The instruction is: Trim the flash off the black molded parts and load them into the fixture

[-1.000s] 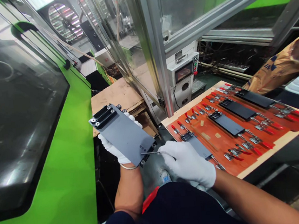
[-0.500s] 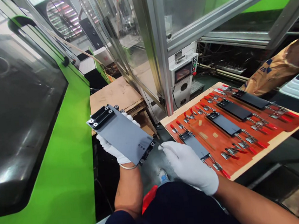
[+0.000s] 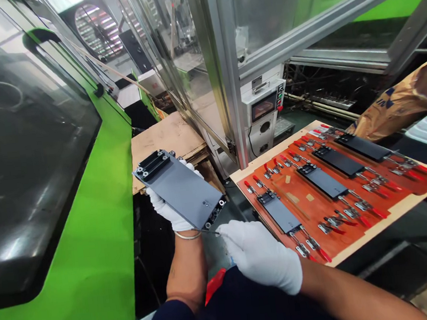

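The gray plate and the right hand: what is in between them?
A thin metal pick lies there, pinched by the white-gloved right hand, its tip near the gray plate; the head view shows it.

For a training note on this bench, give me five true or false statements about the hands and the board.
1. The left hand holds a gray plate. True.
2. The right hand is bare. False: it wears a white glove.
3. The right hand holds a thin metal tool. True.
4. Four dark plates lie on the wooden board. True.
5. The clamps on the board have blue handles. False: their handles are red.
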The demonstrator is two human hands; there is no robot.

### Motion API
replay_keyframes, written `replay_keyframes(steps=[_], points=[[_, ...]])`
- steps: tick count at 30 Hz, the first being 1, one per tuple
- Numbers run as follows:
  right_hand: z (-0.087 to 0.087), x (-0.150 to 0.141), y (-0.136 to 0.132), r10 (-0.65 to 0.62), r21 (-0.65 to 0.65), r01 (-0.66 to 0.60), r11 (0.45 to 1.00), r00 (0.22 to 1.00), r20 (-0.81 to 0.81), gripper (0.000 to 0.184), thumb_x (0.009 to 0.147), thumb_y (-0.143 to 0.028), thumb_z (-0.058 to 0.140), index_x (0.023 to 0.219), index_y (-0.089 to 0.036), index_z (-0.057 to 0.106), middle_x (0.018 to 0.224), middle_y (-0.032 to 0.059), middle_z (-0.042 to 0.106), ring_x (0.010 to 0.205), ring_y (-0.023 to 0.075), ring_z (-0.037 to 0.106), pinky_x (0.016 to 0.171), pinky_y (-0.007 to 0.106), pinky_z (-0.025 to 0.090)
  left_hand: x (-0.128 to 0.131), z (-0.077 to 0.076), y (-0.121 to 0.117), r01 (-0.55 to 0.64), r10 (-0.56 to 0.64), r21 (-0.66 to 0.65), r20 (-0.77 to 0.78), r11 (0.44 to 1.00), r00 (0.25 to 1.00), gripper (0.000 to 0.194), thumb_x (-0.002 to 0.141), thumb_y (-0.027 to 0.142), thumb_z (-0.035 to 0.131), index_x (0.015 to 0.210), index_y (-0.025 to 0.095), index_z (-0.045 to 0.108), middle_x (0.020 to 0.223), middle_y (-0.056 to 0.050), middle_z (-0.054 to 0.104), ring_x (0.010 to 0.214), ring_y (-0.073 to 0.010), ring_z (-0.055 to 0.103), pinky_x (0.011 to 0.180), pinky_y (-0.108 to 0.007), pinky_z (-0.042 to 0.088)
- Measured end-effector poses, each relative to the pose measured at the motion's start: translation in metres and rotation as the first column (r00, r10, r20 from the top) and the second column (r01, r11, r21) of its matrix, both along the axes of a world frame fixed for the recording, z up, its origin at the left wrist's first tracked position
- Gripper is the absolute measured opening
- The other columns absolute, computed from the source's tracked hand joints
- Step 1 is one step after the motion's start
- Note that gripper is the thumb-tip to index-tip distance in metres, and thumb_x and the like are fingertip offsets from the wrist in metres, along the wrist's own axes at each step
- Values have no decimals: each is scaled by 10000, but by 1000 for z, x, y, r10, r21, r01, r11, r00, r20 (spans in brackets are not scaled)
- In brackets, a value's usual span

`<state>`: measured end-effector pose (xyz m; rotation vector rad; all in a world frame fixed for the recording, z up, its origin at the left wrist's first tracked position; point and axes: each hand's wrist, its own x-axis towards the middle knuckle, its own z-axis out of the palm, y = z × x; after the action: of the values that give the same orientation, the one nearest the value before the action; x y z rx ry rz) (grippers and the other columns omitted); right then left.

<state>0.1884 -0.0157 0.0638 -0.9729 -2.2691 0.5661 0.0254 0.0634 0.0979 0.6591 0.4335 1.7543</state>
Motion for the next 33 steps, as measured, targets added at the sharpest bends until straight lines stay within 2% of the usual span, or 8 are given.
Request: replay_keyframes(steps=[6, 11, 17, 21, 26, 29, 31, 33], points=[[1, -3, 5, -137, -90, 129, 988, 987, -86, 255, 977, -171, 378, 946, -185, 630, 868, 68, 701, 747, 179, 650, 669, 276, 474, 1, -2, 3, -7, 7, 21, -25, 1000, 1000, 725, 781, 711, 609, 1355, 270, 571, 1148, -65, 722, 1055, -263, 653, 925, -404, 524], [4, -2, 4, -47, -30, 47, 998, 999, -5, 198, 959, -178, 437, 876, -191, 618, 821, 57, 676, 684, 168, 622, 625, 268, 454, 4, -1, 5, -38, 38, 45, 4, 998, 999, 681, 777, 667, 641, 1309, 243, 611, 1099, -59, 739, 973, -237, 681, 862, -374, 551], [4, -2, 10, -86, -97, 80, 992, 995, -50, 218, 967, -167, 411, 925, -177, 625, 869, 68, 693, 725, 174, 636, 644, 275, 462, 3, -1, 5, -53, 53, 64, 6, 997, 999, 672, 815, 679, 578, 1320, 237, 606, 1149, -86, 729, 998, -247, 671, 890, -385, 536], [8, 1, 13, -14, -73, 14, 997, 1000, 0, 216, 955, -189, 420, 870, -187, 619, 825, 60, 688, 694, 187, 629, 604, 286, 422, 1, -1, 6, -32, 29, 79, 38, 996, 999, 652, 827, 666, 570, 1324, 245, 603, 1144, -75, 731, 1022, -247, 667, 914, -387, 529], [9, 2, 21, -66, -70, 63, 996, 997, -46, 239, 944, -172, 405, 892, -180, 638, 864, 64, 718, 743, 187, 659, 637, 282, 414, 1, 0, 6, -15, 13, 73, 21, 997, 1000, 608, 830, 670, 557, 1271, 261, 643, 1138, -63, 742, 995, -246, 679, 872, -395, 560], [8, 1, 21, 46, -34, -46, 998, 999, -13, 199, 903, -187, 462, 851, -193, 654, 801, 50, 707, 672, 189, 650, 590, 287, 386, 1, 3, 7, 0, -1, 39, 22, 999, 1000, 564, 846, 681, 531, 1217, 280, 671, 1110, -47, 749, 979, -238, 681, 874, -385, 561], [8, 4, 20, 95, -46, -98, 994, 994, -51, 196, 899, -192, 475, 887, -201, 670, 793, 40, 712, 663, 187, 656, 596, 286, 406, 0, 5, 7, 29, -30, 31, 32, 999, 999, 569, 857, 682, 522, 1218, 269, 671, 1095, -52, 752, 963, -230, 685, 857, -372, 567], [6, 11, 21, 37, -98, -53, 994, 988, -152, 227, 920, -187, 464, 1011, -209, 671, 834, 29, 732, 698, 181, 673, 635, 283, 447, -3, 6, 6, 77, -78, 17, 52, 997, 996, 597, 876, 686, 497, 1246, 246, 655, 1112, -64, 749, 981, -228, 686, 852, -367, 571]])
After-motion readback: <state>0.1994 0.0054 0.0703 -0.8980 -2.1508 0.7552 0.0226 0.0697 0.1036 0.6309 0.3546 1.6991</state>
